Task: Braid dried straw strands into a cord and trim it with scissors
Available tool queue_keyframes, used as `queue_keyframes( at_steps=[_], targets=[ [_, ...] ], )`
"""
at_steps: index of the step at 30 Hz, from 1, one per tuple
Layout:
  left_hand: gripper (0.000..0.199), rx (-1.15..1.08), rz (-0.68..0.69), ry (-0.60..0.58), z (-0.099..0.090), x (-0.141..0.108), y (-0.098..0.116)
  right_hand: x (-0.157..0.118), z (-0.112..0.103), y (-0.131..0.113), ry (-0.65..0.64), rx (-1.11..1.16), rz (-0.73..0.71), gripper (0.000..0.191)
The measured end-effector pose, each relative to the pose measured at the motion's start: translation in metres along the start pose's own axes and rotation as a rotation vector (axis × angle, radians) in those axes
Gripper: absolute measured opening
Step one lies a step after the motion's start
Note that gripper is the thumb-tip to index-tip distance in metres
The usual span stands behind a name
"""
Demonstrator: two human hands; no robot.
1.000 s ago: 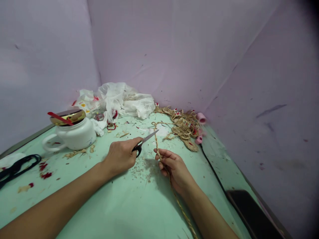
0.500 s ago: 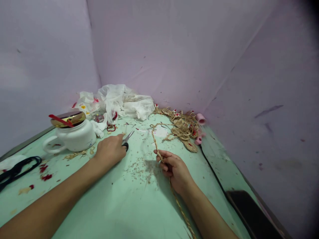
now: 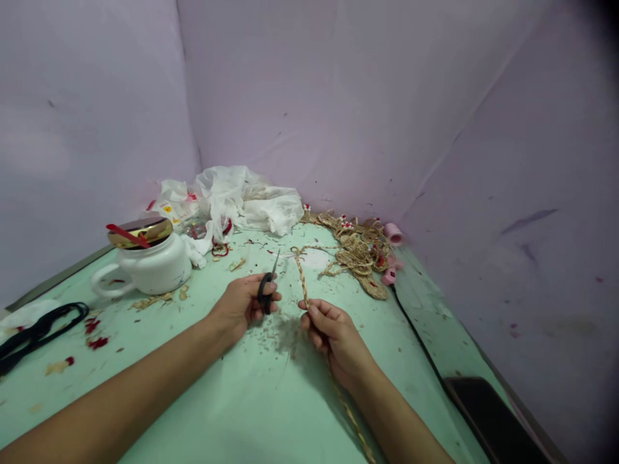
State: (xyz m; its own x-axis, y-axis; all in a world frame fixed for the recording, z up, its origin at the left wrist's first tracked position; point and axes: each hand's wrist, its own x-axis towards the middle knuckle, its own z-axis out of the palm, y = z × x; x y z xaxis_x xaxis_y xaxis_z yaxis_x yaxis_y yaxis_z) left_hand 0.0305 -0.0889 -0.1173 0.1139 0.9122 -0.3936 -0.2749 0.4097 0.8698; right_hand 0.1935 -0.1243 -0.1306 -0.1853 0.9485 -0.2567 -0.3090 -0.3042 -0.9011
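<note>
Black-handled scissors [image 3: 265, 293] are in my left hand [image 3: 242, 305], with the blades pointing up and away from me. My right hand [image 3: 336, 335] pinches a braided straw cord [image 3: 303, 278] between thumb and fingers. From that pinch the cord runs up to a small loop on the table, and its other end trails down toward the near edge. My two hands are apart, with the scissors just left of the cord.
A white mug [image 3: 157, 265] with a gold lid stands left, near black cord [image 3: 41, 335]. White plastic bags [image 3: 249, 196] lie at the back. Coiled braids [image 3: 360, 254], a pink tool [image 3: 389, 275] and a dark phone-like object [image 3: 493, 419] are right.
My left hand has lifted the scissors off the table and brought them right, near the cord. My right thumb has closed onto the cord. The view has shifted slightly.
</note>
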Motion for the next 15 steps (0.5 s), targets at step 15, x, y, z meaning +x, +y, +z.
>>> queue_keyframes(
  at_steps=[15],
  targets=[
    [0.043,-0.03,0.287,0.029,0.018,0.002,-0.002,-0.002,0.005,0.005,-0.229,-0.008,0.189,0.034]
  ],
)
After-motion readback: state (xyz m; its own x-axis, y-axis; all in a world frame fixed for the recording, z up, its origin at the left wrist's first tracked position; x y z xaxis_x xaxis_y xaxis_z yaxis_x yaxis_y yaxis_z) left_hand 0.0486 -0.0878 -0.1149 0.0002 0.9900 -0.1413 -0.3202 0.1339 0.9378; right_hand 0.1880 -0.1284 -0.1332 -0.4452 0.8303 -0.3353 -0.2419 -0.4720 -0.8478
